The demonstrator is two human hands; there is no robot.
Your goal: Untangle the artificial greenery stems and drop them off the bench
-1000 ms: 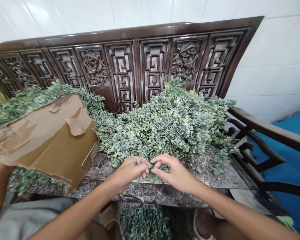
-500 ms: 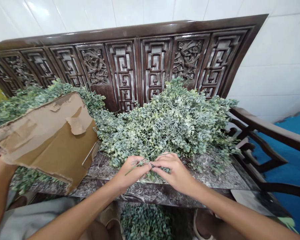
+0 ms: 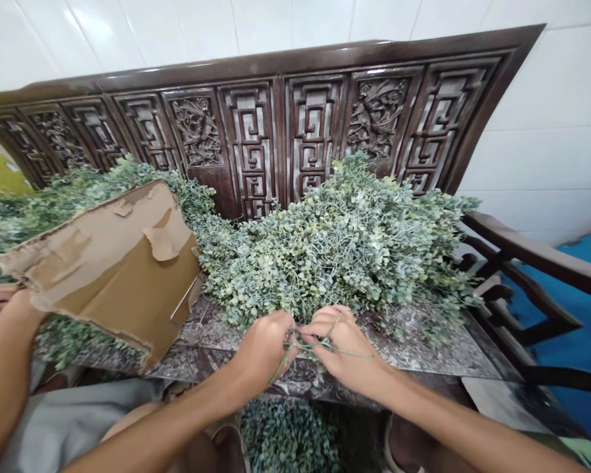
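My left hand (image 3: 268, 348) and my right hand (image 3: 339, 341) meet fingertip to fingertip at the front of the bench seat. Both are closed on thin green artificial stems (image 3: 308, 343), whose loose ends stick out past my fingers on either side. What exactly the fingertips pinch is partly hidden. Just behind my hands rises a big heap of artificial greenery (image 3: 325, 253) with small pale green and bluish leaves, spread over the marbled seat (image 3: 211, 335).
A torn cardboard piece (image 3: 113, 263) with a bent metal wire (image 3: 184, 302) leans at left, beside another person's hand (image 3: 10, 309). Behind is a carved wooden backrest (image 3: 280, 144); an armrest (image 3: 532, 253) bounds the right. More greenery (image 3: 290, 437) lies beneath the seat.
My left hand has rolled over so its back shows more, and the stems have swung, one end now lying across my right hand. The view has shifted slightly left.
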